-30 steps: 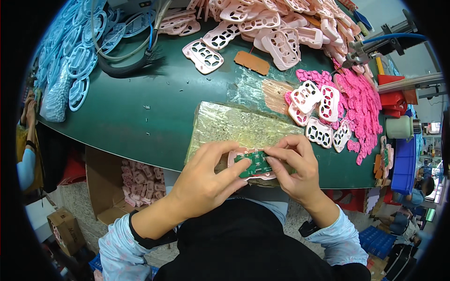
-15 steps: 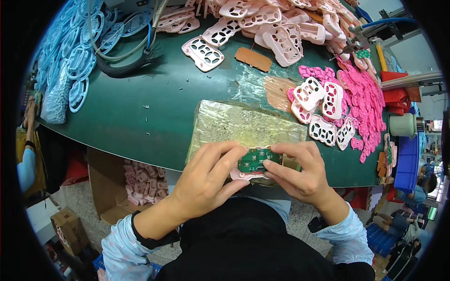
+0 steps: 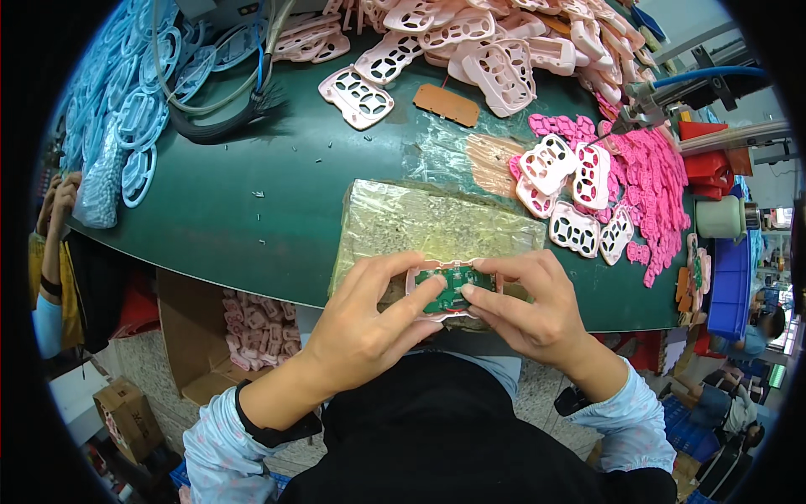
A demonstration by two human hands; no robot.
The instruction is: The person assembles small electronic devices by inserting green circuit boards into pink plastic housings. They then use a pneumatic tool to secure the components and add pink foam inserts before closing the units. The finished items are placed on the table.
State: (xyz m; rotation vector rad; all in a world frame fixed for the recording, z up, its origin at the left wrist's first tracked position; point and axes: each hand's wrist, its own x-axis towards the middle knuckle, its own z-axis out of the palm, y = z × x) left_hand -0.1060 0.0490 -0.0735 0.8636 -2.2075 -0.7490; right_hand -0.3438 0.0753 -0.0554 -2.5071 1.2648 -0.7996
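Observation:
A green circuit board (image 3: 451, 297) sits inside a pale pink plastic shell (image 3: 447, 317), held over the near edge of a block wrapped in yellowish clear film (image 3: 428, 223). My left hand (image 3: 361, 311) grips the shell's left side, its thumb pressing on the board. On the right side, my right hand (image 3: 537, 307) holds the shell with the index finger along the top edge and the thumb on the board. Fingers cover both ends of the shell.
White cut-out plates (image 3: 574, 229) and bright pink keypads (image 3: 655, 193) lie right, under a powered driver (image 3: 634, 113). Pale pink shells (image 3: 499, 76) heap at the back; blue frames (image 3: 138, 118) pile left. Small screws (image 3: 259, 194) dot the green table (image 3: 210, 227). Another person's hands (image 3: 59, 202) show far left.
My left thumb has moved from the shell's lower edge onto the board. The shell is tilted slightly differently. At the right, the driver hangs lower, nearer the white plates.

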